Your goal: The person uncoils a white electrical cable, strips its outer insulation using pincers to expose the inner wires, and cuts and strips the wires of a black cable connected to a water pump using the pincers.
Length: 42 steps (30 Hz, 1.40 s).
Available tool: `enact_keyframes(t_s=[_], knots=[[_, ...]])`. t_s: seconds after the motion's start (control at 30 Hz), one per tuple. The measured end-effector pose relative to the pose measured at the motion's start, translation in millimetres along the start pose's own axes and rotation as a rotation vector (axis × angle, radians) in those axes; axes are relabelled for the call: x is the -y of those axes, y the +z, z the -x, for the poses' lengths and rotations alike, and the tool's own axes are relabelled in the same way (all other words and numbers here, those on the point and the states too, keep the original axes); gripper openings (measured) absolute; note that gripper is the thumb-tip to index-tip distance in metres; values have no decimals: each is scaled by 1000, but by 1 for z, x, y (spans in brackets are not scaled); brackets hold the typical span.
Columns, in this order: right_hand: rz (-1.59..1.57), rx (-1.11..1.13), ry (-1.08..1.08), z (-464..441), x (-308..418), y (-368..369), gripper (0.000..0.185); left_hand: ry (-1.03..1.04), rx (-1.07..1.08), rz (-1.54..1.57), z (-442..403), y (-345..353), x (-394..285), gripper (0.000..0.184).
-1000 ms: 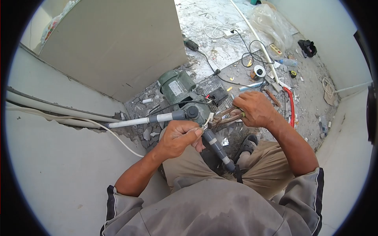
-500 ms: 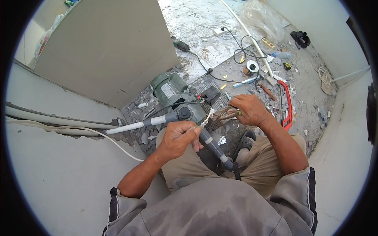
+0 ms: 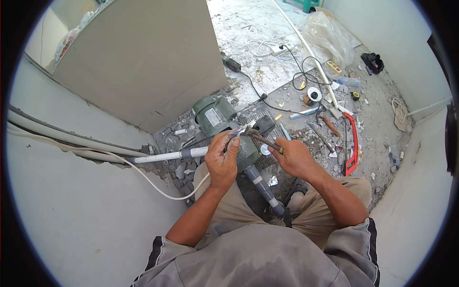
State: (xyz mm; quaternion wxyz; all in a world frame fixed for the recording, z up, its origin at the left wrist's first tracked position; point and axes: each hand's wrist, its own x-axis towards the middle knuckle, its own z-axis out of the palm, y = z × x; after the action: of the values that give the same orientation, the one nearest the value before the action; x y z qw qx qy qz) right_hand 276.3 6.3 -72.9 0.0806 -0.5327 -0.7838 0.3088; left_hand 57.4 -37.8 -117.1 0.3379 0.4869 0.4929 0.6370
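Between the thumb and fingers of my left hand [image 3: 223,160] is the end of a white electric cable [image 3: 154,184], with short stripped wires [image 3: 246,126] sticking up past the fingertips. My right hand [image 3: 295,158] is closed around the handles of a pair of pliers [image 3: 262,138]. The pliers point left, with their jaws at the wires; whether they grip them I cannot tell. Just beyond both hands sits a green water pump [image 3: 213,116] with a black box [image 3: 263,125] beside it. Grey and white pipes [image 3: 262,187] join the pump, one running down between my legs.
A red hacksaw [image 3: 353,143] lies at the right amid rubble. A power tool [image 3: 231,62], a tape roll [image 3: 313,93], a long white pipe [image 3: 306,45] and an extension socket [image 3: 333,67] are on the floor ahead. A grey panel [image 3: 138,57] stands at the left.
The pliers, opened wide before, now have their handles closer together and reach left to the wires. My left hand has risen with the cable end, and the view has shifted slightly.
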Motion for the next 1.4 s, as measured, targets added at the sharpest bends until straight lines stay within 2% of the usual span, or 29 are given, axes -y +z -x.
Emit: enact_keyframes(t_s=[0.07,0.17,0.27,0.47,0.67,0.73,0.87,1.0,1.1,1.13,1.2,1.37,1.4], knots=[[-46,30,18,2,4,4,35,-38,-8,-26,-1,1,3,25],[-114,66,3,5,3,16,36,-35,-20,126,-2,4,4,28],[-148,77,-27,7,1,20,36,-219,24,467,-4,-4,2,33],[-222,80,-167,6,3,9,34,-305,137,805,-17,-8,-34,37],[-159,3,-421,9,0,-1,21,-81,496,854,-32,-16,-50,40],[-119,-34,-471,10,-3,-11,21,-57,539,764,-31,-15,-56,41],[-52,-30,-414,15,-20,-35,26,9,587,527,-31,1,-77,41],[43,-60,-411,33,-35,-72,33,-1,613,556,-26,30,-84,42],[288,-233,-541,33,-68,-91,34,-86,641,532,-13,51,-82,41],[333,-237,-523,34,-77,-95,34,-109,642,529,-10,61,-75,41],[332,-334,-512,32,-99,-92,32,-362,564,613,-3,86,-74,38],[212,-404,-273,40,-155,-74,20,-292,590,608,-22,148,-18,33],[126,-336,-208,45,-155,-69,18,-289,604,616,-25,154,-15,33]])
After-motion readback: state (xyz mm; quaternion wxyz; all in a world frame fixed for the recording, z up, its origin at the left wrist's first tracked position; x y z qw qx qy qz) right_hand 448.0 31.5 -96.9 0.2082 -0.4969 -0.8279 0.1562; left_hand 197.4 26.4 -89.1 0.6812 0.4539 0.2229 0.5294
